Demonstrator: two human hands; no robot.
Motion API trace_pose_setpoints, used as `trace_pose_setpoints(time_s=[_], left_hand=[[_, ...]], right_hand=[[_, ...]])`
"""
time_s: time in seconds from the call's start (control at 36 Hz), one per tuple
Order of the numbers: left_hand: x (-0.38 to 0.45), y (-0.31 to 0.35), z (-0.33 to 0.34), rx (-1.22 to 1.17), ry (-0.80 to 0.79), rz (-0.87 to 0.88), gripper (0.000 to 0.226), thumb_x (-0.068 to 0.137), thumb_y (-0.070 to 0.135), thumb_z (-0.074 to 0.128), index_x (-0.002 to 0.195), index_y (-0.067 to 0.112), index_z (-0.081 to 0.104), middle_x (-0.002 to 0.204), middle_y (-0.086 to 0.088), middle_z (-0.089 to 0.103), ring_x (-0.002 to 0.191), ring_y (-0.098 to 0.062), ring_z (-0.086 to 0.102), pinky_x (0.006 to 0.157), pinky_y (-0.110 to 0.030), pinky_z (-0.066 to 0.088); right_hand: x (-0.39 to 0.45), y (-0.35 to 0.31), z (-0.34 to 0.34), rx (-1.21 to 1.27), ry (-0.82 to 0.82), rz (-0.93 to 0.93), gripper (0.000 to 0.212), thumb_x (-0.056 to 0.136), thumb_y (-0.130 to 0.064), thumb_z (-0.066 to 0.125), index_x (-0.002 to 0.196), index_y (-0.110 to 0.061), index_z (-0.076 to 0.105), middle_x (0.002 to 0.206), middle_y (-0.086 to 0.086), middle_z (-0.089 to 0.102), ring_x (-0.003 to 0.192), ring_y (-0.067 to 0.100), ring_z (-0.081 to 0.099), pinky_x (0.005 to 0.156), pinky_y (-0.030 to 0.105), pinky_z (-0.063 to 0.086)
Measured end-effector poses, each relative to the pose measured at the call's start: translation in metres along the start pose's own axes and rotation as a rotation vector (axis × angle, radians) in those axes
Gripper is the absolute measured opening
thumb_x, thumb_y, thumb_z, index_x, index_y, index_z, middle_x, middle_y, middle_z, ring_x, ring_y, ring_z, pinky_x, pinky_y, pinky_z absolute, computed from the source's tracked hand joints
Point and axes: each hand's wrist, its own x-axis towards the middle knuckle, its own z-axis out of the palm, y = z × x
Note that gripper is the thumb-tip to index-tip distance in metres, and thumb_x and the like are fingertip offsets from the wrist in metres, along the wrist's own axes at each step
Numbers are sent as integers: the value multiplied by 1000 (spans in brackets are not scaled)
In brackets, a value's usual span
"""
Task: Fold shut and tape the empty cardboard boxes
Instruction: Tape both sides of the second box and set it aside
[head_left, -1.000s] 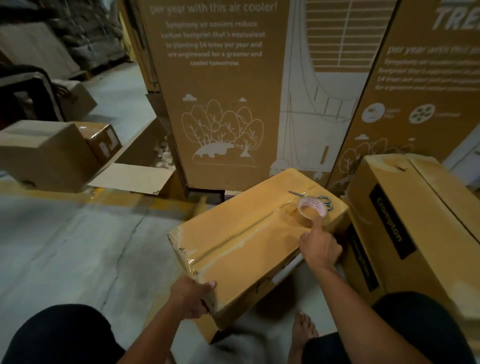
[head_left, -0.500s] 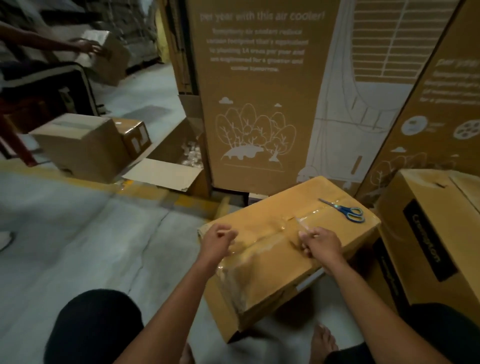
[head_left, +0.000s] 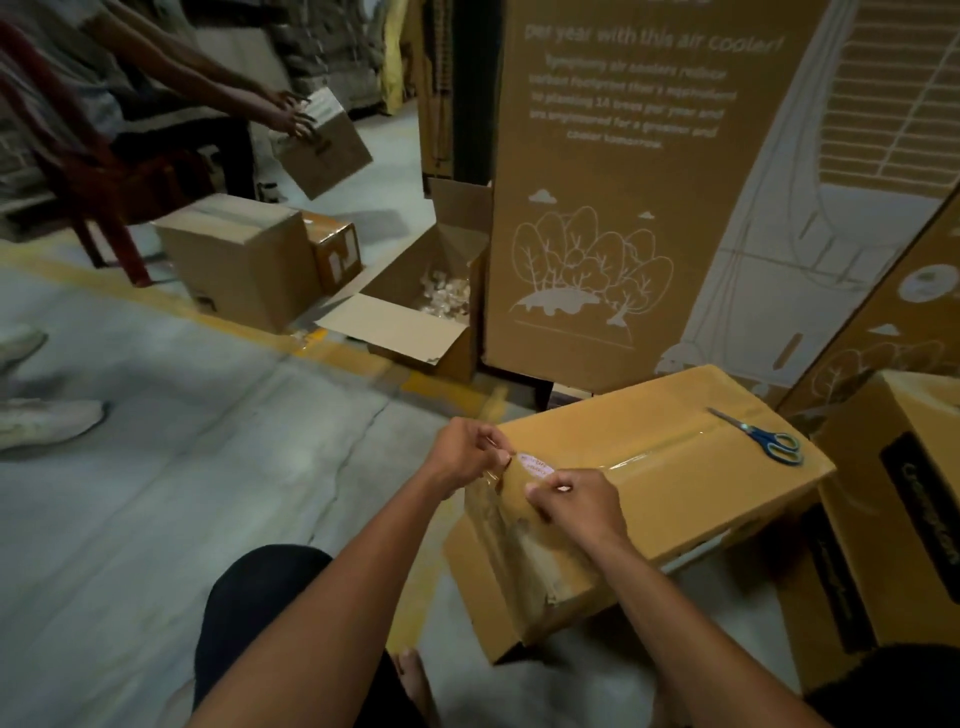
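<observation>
While a closed cardboard box (head_left: 675, 483) is being propped at a tilt in front of the seated person, a roll of clear tape (head_left: 524, 475) is being held over its near end by both hands. The roll is being gripped by the right hand (head_left: 576, 501), fingers curled tightly around its near side, and the left hand (head_left: 465, 452) is being kept pinched, thumb against fingertips, at the roll's far edge; whether a strip of tape is between those fingers cannot be told. The box's top flaps are being held shut by a glossy strip of tape along the centre seam, and its near end is being covered by crinkled tape. Blue-handled scissors (head_left: 769, 439) are being left lying on the far right part of the lid, well apart from the hands. Just to the right, a taller carton with a black label (head_left: 914, 519) is being kept upright, closed. Farther off on the floor, an open box (head_left: 415, 312) with flaps spread is being used to hold small pale pieces, too blurred to identify. Left of it, a sealed box (head_left: 244, 254) is being flanked by a smaller labelled box (head_left: 335, 252), touching it. Behind stands a tall printed air-cooler carton (head_left: 623, 182). At far left, a small box (head_left: 324, 145) is being held aloft by another person's hands (head_left: 291, 111).
</observation>
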Motion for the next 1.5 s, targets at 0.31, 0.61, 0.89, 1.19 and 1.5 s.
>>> trace_pose_setpoints(time_s=[0.31,0.61,0.89,1.19,1.5], left_hand=[[14,3,-1,-69,-182,62,20,85,3,71,99,17,73,75,-3,65,73,-14,60,71,-29,49],[59,17,-10,413,-48,304,18,86,1,64,87,13,78,90,-1,75,84,-11,65,73,-18,41],[94,-15,-27,332,67,80,16,83,-3,62,82,7,76,94,-8,74,94,-17,65,80,-22,46],[97,-2,-25,347,-28,97,19,87,0,59,79,13,71,85,1,66,82,-9,58,70,-15,40],[94,-23,-28,427,-25,48,18,86,-1,55,88,6,72,94,-8,69,87,-18,60,72,-22,41]], right_hand=[[8,-12,-5,-145,18,-218,39,87,-36,66,64,-6,57,71,14,60,78,32,58,62,36,36],[7,-13,-31,-155,-137,-256,42,95,-41,55,76,-4,60,81,14,66,76,24,57,64,33,38],[0,30,-22,-213,-441,-204,25,77,-13,75,78,-38,68,78,-17,68,75,-8,62,82,31,55],[-13,52,-7,-520,-165,-267,41,83,-56,63,111,-28,66,118,-5,54,115,17,36,90,29,29],[-32,48,-11,-144,-183,-132,47,80,-49,73,50,-23,48,44,-14,50,47,-5,45,49,14,35]])
